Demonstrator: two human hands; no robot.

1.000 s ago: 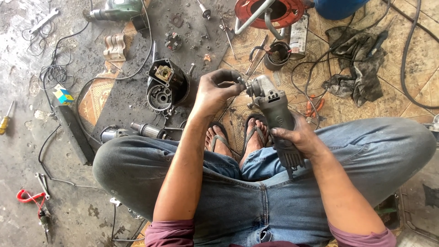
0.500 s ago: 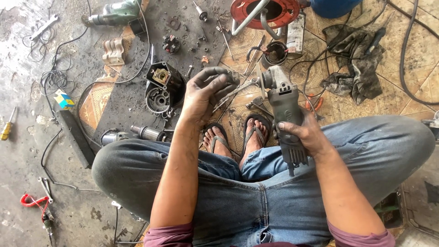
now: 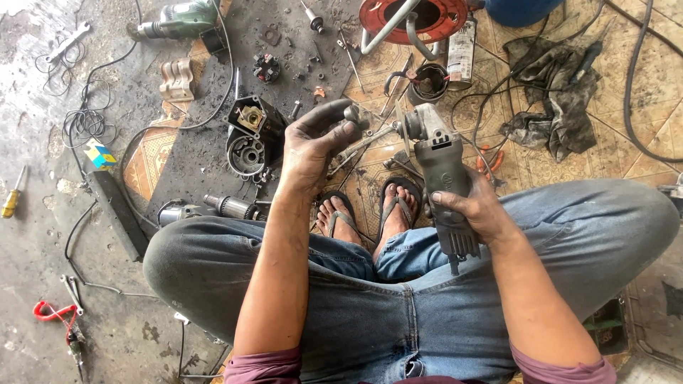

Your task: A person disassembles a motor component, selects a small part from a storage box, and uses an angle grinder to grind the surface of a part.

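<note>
I sit cross-legged on the floor in jeans and sandals. My right hand [image 3: 475, 210] grips the body of a grey angle grinder [image 3: 437, 167], its head pointing away from me. My left hand [image 3: 313, 146], black with grease, is raised just left of the grinder's head and pinches a small dark metal part [image 3: 352, 114] between thumb and fingertips. The part is apart from the grinder's spindle [image 3: 407, 129].
A dismantled black motor housing [image 3: 250, 139] and an armature [image 3: 224, 206] lie left of my knee. A green drill [image 3: 178, 21], red cable reel [image 3: 413, 16], grey rags [image 3: 551, 89], a yellow screwdriver [image 3: 11, 199], red pliers [image 3: 57, 316], loose screws and cables litter the floor.
My left hand has come away from the grinder's head, moving left with a small part in its fingers. The grinder has tilted more upright in my right hand.
</note>
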